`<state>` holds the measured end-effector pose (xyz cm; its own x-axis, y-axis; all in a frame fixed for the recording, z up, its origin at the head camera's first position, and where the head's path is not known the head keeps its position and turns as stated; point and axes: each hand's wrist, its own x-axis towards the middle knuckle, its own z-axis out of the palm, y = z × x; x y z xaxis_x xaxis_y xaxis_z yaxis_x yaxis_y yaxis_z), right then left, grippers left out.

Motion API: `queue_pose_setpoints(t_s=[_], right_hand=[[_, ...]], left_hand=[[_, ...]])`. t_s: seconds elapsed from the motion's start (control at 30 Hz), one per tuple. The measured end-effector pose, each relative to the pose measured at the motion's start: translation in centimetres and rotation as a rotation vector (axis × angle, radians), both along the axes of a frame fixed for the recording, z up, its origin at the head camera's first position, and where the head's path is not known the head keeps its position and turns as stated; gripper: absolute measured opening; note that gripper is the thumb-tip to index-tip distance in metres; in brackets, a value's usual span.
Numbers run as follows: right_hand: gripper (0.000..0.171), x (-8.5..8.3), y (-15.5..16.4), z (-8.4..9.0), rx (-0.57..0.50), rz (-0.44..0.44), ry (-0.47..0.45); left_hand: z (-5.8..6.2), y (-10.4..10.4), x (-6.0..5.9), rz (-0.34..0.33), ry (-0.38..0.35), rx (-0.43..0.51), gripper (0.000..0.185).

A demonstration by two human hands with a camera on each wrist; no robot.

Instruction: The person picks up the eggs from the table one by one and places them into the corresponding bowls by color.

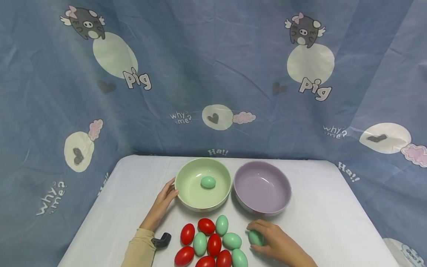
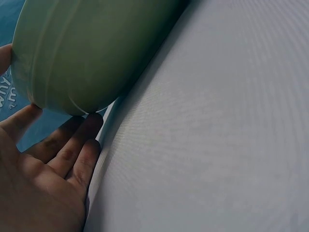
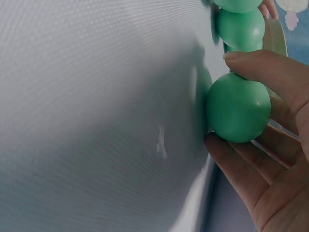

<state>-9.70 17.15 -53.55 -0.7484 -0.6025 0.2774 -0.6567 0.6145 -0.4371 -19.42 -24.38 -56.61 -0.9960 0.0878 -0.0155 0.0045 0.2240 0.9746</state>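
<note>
The left hand (image 1: 164, 198) rests at the left side of a light green bowl (image 1: 180, 200), its fingertips touching the outer wall (image 2: 91, 53) and the thumb at the rim. Inside that bowl lies one green egg (image 1: 208, 182). Right of the loose eggs, the right hand (image 1: 274, 240) grips another green egg (image 1: 255, 237) between thumb and fingers. In the right wrist view, this smooth egg (image 3: 238, 107) sits low at the tabletop; whether it touches the cloth I cannot tell. A purple bowl (image 1: 238, 185) stands just beyond the right hand.
Several red eggs (image 1: 214, 244) and green eggs (image 1: 232, 241) lie clustered on the white table (image 1: 320, 207) between the hands, in front of the bowls. The bowls stand side by side near the back edge. A blue printed curtain (image 1: 213, 81) hangs behind.
</note>
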Motion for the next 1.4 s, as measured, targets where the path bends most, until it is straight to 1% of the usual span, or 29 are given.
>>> queue_pose_setpoints(t_s=[0.27, 0.47, 0.8, 0.93, 1.2, 1.4], right_hand=[[0.043, -0.2, -0.1, 0.5, 0.004, 0.008, -0.030], [0.044, -0.5, -0.4, 0.8, 0.005, 0.008, 0.011], [0.046, -1.5, -1.2, 1.6, 0.002, 0.020, 0.029], [0.045, -1.8, -1.7, 2.1, 0.000, 0.024, -0.006], [0.044, -2.5, -2.7, 3.4, -0.010, 0.065, -0.060], [0.046, -3.1, -3.3, 4.2, -0.053, 0.104, -0.012]], left_hand=[[-0.1, 0.1, 0.0, 0.002, 0.004, -0.003, 0.060], [-0.2, 0.1, 0.0, 0.004, 0.001, 0.005, 0.060], [-0.1, 0.0, 0.0, 0.008, -0.007, 0.002, 0.061], [-0.1, 0.0, 0.0, 0.006, -0.008, 0.006, 0.061], [-0.1, 0.0, -0.1, 0.006, -0.005, 0.004, 0.061], [-0.2, 0.0, -0.1, 0.007, -0.008, 0.000, 0.061]])
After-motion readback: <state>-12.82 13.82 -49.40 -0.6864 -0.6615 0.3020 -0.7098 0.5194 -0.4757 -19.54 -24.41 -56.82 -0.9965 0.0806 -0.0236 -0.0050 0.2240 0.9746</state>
